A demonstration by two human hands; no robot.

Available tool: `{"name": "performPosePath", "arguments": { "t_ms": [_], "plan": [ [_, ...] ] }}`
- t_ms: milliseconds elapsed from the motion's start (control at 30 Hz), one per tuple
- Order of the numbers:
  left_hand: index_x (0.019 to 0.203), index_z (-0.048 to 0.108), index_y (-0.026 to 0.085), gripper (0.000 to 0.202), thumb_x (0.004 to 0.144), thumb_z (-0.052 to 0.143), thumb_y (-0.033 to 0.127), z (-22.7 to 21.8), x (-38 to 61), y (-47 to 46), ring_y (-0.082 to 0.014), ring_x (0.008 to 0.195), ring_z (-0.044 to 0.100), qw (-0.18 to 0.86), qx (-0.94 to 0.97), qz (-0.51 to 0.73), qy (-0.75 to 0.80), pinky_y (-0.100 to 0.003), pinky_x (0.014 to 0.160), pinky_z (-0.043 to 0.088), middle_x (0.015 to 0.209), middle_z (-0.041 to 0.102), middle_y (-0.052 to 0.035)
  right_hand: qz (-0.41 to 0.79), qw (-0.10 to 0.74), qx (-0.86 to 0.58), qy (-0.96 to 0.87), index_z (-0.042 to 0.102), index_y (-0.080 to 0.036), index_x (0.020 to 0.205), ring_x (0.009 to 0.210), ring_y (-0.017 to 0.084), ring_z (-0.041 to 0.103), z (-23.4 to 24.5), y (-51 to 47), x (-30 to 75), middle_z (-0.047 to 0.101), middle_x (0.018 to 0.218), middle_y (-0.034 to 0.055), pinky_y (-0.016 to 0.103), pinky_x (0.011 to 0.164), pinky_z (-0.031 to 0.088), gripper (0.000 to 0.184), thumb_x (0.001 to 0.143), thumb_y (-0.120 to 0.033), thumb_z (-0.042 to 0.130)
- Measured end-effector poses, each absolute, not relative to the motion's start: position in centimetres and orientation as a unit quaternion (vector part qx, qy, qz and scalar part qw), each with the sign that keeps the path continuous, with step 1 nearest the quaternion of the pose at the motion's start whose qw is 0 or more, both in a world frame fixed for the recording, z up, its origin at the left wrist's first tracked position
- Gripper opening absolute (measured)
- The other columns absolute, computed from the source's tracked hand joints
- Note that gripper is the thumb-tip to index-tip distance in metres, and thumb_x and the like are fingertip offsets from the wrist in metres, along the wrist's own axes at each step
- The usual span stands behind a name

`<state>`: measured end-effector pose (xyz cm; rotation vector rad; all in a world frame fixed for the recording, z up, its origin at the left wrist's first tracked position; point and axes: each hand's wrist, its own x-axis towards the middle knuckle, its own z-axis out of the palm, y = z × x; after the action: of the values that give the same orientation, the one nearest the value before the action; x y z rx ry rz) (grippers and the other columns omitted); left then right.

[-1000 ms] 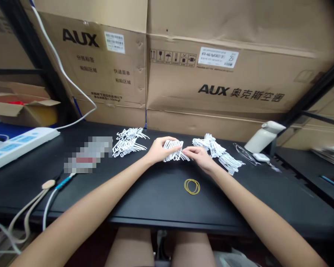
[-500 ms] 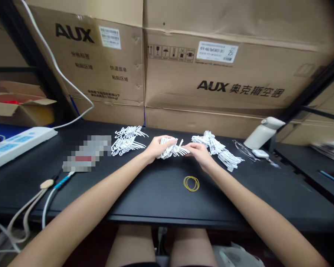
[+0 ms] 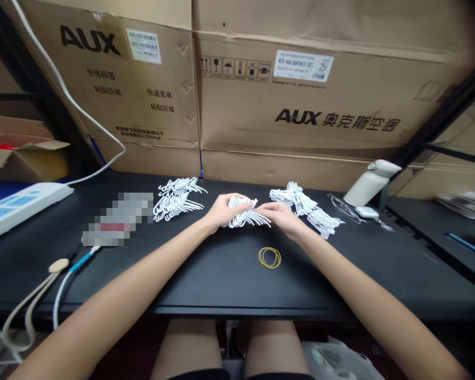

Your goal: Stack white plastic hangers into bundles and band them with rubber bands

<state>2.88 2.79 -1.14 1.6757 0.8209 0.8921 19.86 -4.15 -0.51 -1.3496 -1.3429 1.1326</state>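
Note:
My left hand point(image 3: 220, 212) is wrapped around the left part of a bundle of white hooks point(image 3: 242, 213), with the thumb across the top. The hooks' curved ends lie toward my left palm and their straight ends fan out to the right. My right hand point(image 3: 282, 216) has its fingers pinched at the right side of the same bundle; its fingertips are partly hidden behind the hooks. Nearer to me on the black table lie yellow rubber bands point(image 3: 269, 258). Two loose piles of similar hooks point(image 3: 176, 203) lie left of my hands, and several bunches point(image 3: 304, 203) lie to the right.
Large cardboard boxes point(image 3: 301, 153) stand along the table's back. At left are a white power strip point(image 3: 27, 208), a blurred-out flat object point(image 3: 119, 219) and cables point(image 3: 61, 295). At right are a white bottle point(image 3: 370, 184), glasses point(image 3: 342, 208) and a small white case point(image 3: 367, 212).
The view has shifted slightly. One hook end that stuck up from the bundle now lies closer to the others, and my right fingers have moved a little along the bundle's right side.

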Motion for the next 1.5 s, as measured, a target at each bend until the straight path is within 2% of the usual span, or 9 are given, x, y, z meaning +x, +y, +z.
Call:
{"name": "performPosePath", "arguments": {
  "t_ms": [267, 600, 800, 967, 1133, 1500],
  "plan": [
    [0.091, 0.071, 0.016, 0.044, 0.063, 0.072, 0.05, -1.2, 2.7, 2.9, -0.02, 0.081, 0.063, 0.494, 0.732, 0.345, 0.318, -0.028, 0.07, 0.047, 0.089, 0.071, -0.0069, 0.435, 0.387, -0.485, -0.652, 0.055, -0.017, 0.057, 0.051, 0.009, 0.035, 0.4, -4.4, 20.9, 0.044, 0.053, -0.0041, 0.025, 0.051, 0.026, 0.038, 0.077, -0.049, 0.06],
    [0.091, 0.071, 0.015, 0.045, 0.064, 0.072, 0.05, -1.2, 2.7, 2.8, -0.0198, 0.079, 0.063, 0.469, 0.745, 0.356, 0.314, -0.028, 0.07, 0.047, 0.086, 0.07, -0.0071, 0.462, 0.398, -0.502, -0.613, 0.063, -0.017, 0.068, 0.053, 0.011, 0.051, 0.1, -4.5, 20.4, 0.056, 0.057, -0.0011, 0.024, 0.05, 0.034, 0.035, 0.075, -0.051, 0.063],
    [0.09, 0.07, 0.014, 0.046, 0.063, 0.072, 0.051, -0.9, 2.7, 2.5, -0.0207, 0.083, 0.062, 0.462, 0.748, 0.36, 0.311, -0.029, 0.074, 0.046, 0.09, 0.07, -0.0074, 0.501, 0.405, -0.493, -0.585, 0.067, -0.015, 0.078, 0.05, 0.006, 0.042, -0.1, -4.2, 21.0, 0.053, 0.057, -0.0038, 0.022, 0.049, 0.029, 0.028, 0.07, -0.041, 0.071],
    [0.091, 0.07, 0.015, 0.045, 0.063, 0.073, 0.05, -0.8, 2.7, 2.5, -0.0204, 0.084, 0.062, 0.487, 0.735, 0.354, 0.31, -0.03, 0.075, 0.046, 0.091, 0.07, -0.0069, 0.529, 0.405, -0.489, -0.563, 0.068, -0.014, 0.076, 0.056, 0.008, 0.048, 0.0, -4.2, 21.4, 0.06, 0.065, 0.0001, 0.024, 0.054, 0.035, 0.025, 0.066, -0.037, 0.074],
    [0.092, 0.071, 0.015, 0.044, 0.063, 0.074, 0.048, -0.7, 2.7, 2.6, -0.021, 0.087, 0.062, 0.486, 0.729, 0.37, 0.309, -0.031, 0.078, 0.046, 0.092, 0.07, -0.0073, 0.484, 0.409, -0.497, -0.593, 0.07, -0.015, 0.078, 0.054, 0.009, 0.046, 0.2, -4.1, 21.8, 0.059, 0.061, -0.0007, 0.025, 0.052, 0.034, 0.026, 0.067, -0.038, 0.072],
    [0.092, 0.07, 0.014, 0.044, 0.063, 0.074, 0.048, -0.3, 2.7, 2.3, -0.0213, 0.087, 0.062, 0.469, 0.737, 0.377, 0.307, -0.031, 0.077, 0.047, 0.093, 0.071, -0.0077, 0.405, 0.4, -0.508, -0.647, 0.071, -0.015, 0.079, 0.065, 0.014, 0.055, 0.8, -4.4, 21.5, 0.065, 0.072, 0.0029, 0.029, 0.063, 0.042, 0.026, 0.072, -0.039, 0.068]
  ]
}}
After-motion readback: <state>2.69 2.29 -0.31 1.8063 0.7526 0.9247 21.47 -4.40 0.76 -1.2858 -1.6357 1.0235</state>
